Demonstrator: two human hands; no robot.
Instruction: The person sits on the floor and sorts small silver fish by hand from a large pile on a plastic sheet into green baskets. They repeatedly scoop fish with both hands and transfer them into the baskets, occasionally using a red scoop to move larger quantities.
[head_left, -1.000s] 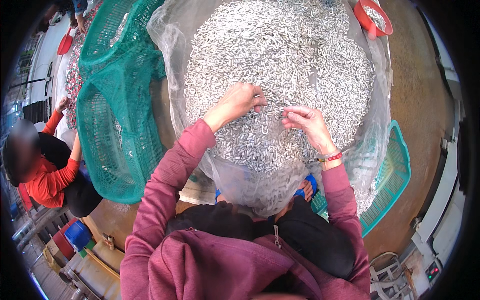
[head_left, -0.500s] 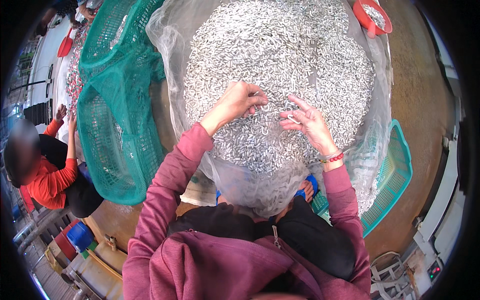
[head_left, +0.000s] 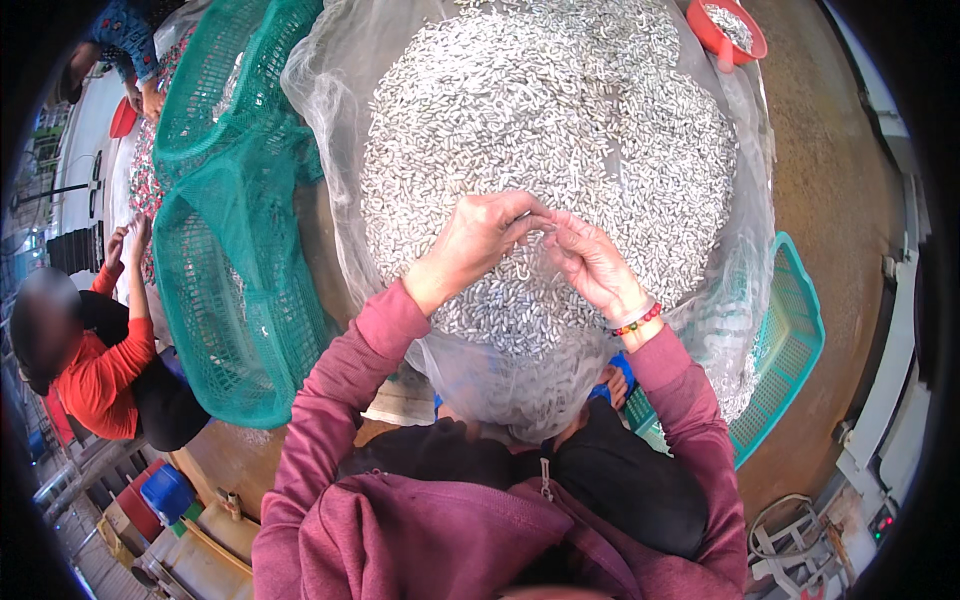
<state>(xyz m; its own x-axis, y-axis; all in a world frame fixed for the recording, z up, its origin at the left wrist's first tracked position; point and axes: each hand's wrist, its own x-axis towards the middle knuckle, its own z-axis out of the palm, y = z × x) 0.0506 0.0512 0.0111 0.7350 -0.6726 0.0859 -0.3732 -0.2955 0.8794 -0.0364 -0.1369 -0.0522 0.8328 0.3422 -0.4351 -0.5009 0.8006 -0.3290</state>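
A wide heap of small silvery-white pieces [head_left: 540, 110], some bent like hooks, lies in front of me on a sheer white mesh cloth [head_left: 325, 85]. Over the near part of the heap my two hands meet, fingertips together. My left hand [head_left: 475, 245] is closed in a pinch, its thumb and forefinger against the right fingertips. My right hand [head_left: 597, 268], with bracelets at the wrist, is pinched closed too. Whatever sits between the fingers is hidden or too small to name.
A green basket [head_left: 795, 370] stands at my right, netted green baskets [head_left: 235, 300] at my left. A red scoop [head_left: 728, 30] holding more pieces lies far right. A person in an orange top [head_left: 110, 370] and another person's hand [head_left: 152, 100] are busy at a left-hand table.
My hands have come together from being apart; the right fingers, spread around a small white hook before, are now drawn into a pinch. At far left another person's arm has come further into view.
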